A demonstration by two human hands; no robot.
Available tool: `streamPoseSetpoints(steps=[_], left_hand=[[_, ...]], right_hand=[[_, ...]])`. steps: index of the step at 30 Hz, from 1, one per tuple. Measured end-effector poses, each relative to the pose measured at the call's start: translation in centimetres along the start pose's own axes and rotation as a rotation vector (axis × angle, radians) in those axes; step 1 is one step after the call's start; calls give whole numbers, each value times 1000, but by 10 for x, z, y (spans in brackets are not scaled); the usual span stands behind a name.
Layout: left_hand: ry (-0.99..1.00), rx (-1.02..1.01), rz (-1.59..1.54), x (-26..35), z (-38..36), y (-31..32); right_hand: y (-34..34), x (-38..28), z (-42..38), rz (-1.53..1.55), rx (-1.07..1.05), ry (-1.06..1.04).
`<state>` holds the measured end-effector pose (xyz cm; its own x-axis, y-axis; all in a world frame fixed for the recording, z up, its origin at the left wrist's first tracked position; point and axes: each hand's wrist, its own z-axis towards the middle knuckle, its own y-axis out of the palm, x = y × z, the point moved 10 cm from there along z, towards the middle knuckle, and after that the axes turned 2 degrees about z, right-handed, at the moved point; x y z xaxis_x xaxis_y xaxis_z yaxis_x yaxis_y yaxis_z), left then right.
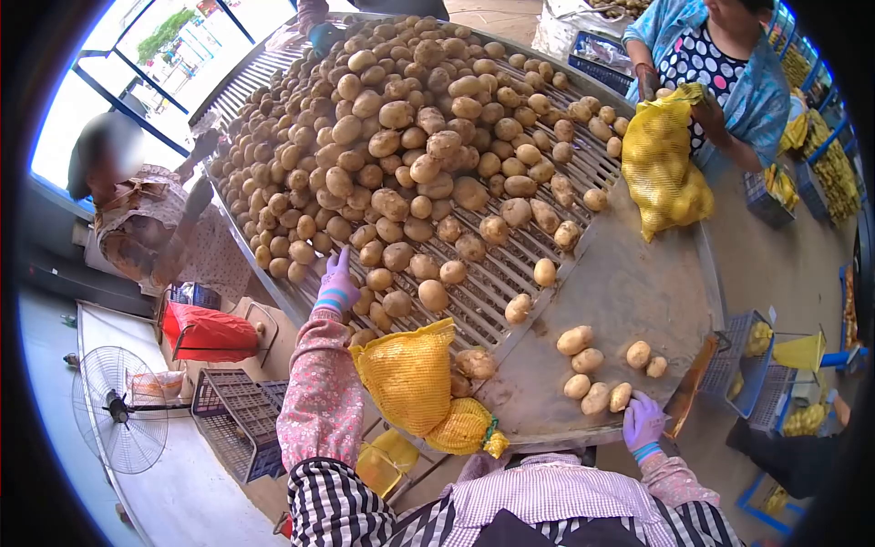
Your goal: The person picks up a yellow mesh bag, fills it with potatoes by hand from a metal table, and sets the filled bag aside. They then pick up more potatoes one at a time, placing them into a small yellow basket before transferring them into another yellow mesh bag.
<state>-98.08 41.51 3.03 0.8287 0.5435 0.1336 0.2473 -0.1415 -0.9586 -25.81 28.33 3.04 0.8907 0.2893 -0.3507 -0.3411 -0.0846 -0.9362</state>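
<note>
My left hand (338,281), in a purple glove, reaches over the near left edge of the slatted table, its fingers spread beside the lower potatoes of a large heap (392,137). On the metal tray, my right hand (644,420), also gloved in purple, has its fingertips at a potato (620,397); whether it grips it I cannot tell. Several potatoes (574,340) lie near it on the bare metal surface (629,264). Between my arms, a filled yellow mesh bag (410,378) rests at the table's near edge, with a tied yellow bundle (463,426) against it.
At the upper right a person (720,82) holds a filled yellow mesh bag (663,164). Another person (146,210) stands on the left. A fan (118,409), crates (239,424) and a red sack (210,332) stand lower left. More crates (736,360) are at right.
</note>
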Motion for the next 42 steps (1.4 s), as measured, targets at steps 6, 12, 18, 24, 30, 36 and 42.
streamPoseSetpoints(steps=[6,12,18,24,30,36,42], left_hand=[[104,-96,-50,120,-4,-15],[280,-196,-144,235,-35,37],[635,-362,-312,354,-124,75],[635,147,-669,274,-97,-22],[-180,570,-262,-1,-29,-41],[-320,627,-203,-107,17,-57],[-233,478,-456,-128,81,-33]], right_hand=[[-8,-3,4,31,-4,30],[-10,0,2,49,21,20],[-7,4,-1,29,14,33],[-2,2,-1,29,-14,17],[1,3,-2,51,-2,18],[6,5,-2,19,-47,31],[6,4,0,-23,-31,40]])
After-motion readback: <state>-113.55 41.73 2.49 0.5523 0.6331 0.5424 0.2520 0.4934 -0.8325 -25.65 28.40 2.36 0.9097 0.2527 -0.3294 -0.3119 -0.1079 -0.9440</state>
